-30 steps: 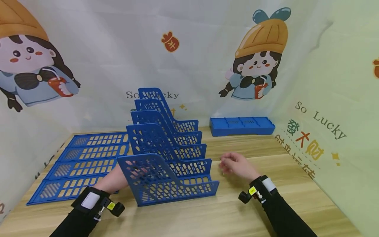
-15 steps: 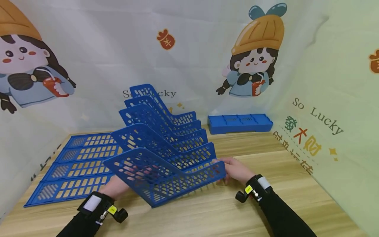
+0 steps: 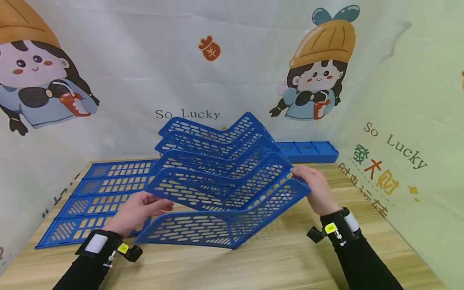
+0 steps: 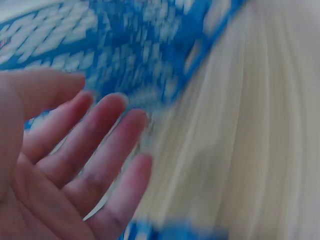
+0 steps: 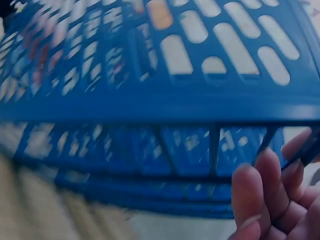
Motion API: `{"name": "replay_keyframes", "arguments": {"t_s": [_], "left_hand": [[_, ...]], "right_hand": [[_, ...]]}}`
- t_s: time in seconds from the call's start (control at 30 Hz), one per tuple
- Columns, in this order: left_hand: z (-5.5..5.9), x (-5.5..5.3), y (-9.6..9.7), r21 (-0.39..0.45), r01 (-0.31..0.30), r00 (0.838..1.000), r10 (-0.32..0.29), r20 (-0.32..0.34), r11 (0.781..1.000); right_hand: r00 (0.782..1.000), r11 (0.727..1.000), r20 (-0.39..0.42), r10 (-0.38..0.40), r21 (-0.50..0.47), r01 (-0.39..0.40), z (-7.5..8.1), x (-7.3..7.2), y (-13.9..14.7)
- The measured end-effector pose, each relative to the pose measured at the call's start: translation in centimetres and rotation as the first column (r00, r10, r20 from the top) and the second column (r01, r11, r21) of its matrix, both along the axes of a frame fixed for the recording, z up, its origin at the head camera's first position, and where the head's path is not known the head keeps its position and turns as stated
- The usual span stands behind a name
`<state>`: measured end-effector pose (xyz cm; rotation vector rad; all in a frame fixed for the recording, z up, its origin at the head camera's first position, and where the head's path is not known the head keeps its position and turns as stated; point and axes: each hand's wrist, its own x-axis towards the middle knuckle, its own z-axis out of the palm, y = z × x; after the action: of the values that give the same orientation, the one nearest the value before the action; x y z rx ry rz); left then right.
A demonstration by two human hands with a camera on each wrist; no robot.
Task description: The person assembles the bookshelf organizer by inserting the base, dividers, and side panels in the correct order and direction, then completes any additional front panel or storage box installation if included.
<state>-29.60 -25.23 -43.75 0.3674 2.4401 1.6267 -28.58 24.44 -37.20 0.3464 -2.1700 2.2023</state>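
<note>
A blue plastic file rack (image 3: pixel 230 235) with several perforated upright dividers is tilted over the middle of the table, its right end raised. My right hand (image 3: pixel 316 190) grips the raised right end, thumb on top and fingers curled at the bars of the base (image 5: pixel 150 107). On the other side, my left hand (image 3: pixel 132 211) is beside the dividers, fingertips near the lower left of the second one from the front. The left wrist view has the fingers of this hand (image 4: pixel 75 165) spread and loosely bent, nothing between them, with the rack blurred beyond.
Several flat blue lattice panels (image 3: pixel 90 187) lie side by side on the left of the wooden table (image 3: pixel 181 270). A long blue piece with compartments (image 3: pixel 308 156) stands at the back right, partly hidden by the rack. Printed cloth (image 3: pixel 137 68) hangs behind.
The rack has tipped from standing on its base to leaning left, its right end lifted. My right hand has come to its right end and risen with it; my left hand has drawn out leftward.
</note>
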Motion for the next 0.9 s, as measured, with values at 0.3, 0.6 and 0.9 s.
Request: {"name": "replay_keyframes", "arguments": {"t_s": [0.3,0.6,0.9], "left_hand": [[-0.3,-0.5,-4.8,-0.323,-0.226,0.961,0.157,-0.227,0.919],[-0.9,-0.5,-6.9,-0.721,-0.149,0.979,-0.002,-0.204,0.676],[-0.1,1.1,-3.6,-0.753,-0.061,0.979,-0.108,-0.172,0.655]], "right_hand": [[0.99,0.953,-0.121,-0.079,0.282,0.11,4.5,2.4,1.2],[0.983,0.877,-0.146,-0.111,0.45,0.166,7.2,4.0,0.8],[0.963,0.769,-0.211,-0.168,0.583,0.262,8.9,5.6,0.6]]}}
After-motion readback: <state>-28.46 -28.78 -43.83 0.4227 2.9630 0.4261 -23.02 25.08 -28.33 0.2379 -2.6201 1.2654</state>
